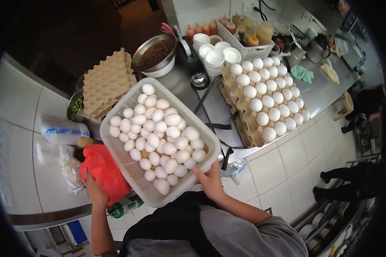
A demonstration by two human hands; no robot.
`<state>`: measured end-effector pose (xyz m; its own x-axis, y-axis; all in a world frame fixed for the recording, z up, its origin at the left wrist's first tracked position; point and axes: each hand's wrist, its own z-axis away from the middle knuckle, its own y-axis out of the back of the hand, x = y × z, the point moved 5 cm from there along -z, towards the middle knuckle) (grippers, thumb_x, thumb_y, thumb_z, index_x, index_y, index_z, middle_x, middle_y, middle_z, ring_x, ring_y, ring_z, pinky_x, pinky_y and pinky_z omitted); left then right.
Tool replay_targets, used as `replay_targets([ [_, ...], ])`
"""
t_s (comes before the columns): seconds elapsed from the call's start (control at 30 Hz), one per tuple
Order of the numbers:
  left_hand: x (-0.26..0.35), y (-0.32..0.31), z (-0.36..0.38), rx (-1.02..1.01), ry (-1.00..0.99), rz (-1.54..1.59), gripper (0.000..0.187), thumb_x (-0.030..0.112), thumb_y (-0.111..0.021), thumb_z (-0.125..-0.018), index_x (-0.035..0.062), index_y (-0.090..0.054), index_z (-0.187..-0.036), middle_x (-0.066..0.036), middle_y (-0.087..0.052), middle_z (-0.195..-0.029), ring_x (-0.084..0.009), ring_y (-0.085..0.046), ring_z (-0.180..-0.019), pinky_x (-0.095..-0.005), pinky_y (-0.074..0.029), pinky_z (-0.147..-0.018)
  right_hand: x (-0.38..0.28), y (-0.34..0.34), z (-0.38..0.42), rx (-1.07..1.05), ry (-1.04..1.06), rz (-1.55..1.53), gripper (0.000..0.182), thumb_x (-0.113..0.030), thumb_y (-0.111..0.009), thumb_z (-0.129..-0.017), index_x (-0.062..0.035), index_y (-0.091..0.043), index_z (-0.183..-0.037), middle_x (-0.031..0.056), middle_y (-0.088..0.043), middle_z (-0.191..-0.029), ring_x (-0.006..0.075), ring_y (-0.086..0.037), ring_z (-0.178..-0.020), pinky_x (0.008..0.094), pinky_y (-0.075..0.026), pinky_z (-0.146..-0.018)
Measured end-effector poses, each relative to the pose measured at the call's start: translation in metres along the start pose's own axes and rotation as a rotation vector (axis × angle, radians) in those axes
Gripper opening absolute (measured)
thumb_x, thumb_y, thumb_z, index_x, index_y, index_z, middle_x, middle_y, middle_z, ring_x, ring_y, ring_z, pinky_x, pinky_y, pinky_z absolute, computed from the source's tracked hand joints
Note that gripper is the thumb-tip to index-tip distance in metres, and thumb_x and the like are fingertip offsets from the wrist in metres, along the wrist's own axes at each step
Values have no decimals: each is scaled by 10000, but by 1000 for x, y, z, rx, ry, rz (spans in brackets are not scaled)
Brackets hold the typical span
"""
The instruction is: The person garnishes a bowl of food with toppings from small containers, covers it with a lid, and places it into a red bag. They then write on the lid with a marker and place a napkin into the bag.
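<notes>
A pale plastic basket (120,165) full of loose white eggs (161,128) is tilted in front of my body, above the counter edge. My right hand (211,182) grips its near right corner, thumb over the rim. My left hand (96,190) lies against the side of a red plastic bag (103,169), its fingers stretched out along it. The bag sits left of the basket, partly hidden under it. To the right, a stack of cardboard egg trays (248,124) carries rows of white eggs (268,101) on top.
Stacked egg cartons without eggs (107,79) stand behind the basket, beside a metal bowl (153,53) of dark liquid. White bowls (214,58) and a bin of sauce bottles (257,50) line the back. Plastic bags (64,128) lie left. A person's legs (347,182) show at right.
</notes>
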<state>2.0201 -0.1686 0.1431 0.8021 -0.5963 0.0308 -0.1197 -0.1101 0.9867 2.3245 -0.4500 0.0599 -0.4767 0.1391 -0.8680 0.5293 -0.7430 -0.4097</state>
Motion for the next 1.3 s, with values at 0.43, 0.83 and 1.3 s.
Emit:
replay_targets([
  [0.43,-18,48,-31,-94,-288,12,477,116,-706,-665,132,-637,-1137,-117,-348,-1454,-393,-193,-1407,-641,-126,-1101,11,-51,52,317,100,84,444,-31,-518,-916,-35,-272,-1286,181,-545,-1111,181,-660,-756,282,-597,-482],
  [0.83,-30,61,-34,-56,-127,195,683,212,-771,-625,262,-563,-1274,-131,-393,-1411,-402,-266,-1372,-643,-142,-1092,-137,-10,-44,105,-374,1470,316,-253,-603,-905,54,-606,-831,108,-601,-590,198,-635,-526,292,-494,-443],
  [1.3,-101,28,-43,142,385,507,387,187,-587,-897,36,-536,-1249,-218,-567,-1197,-360,-541,-1128,-394,-399,-987,-210,-106,-588,-198,1005,2125,280,-306,-659,-812,-43,-715,-893,104,-648,-678,214,-619,-582,382,-490,-537],
])
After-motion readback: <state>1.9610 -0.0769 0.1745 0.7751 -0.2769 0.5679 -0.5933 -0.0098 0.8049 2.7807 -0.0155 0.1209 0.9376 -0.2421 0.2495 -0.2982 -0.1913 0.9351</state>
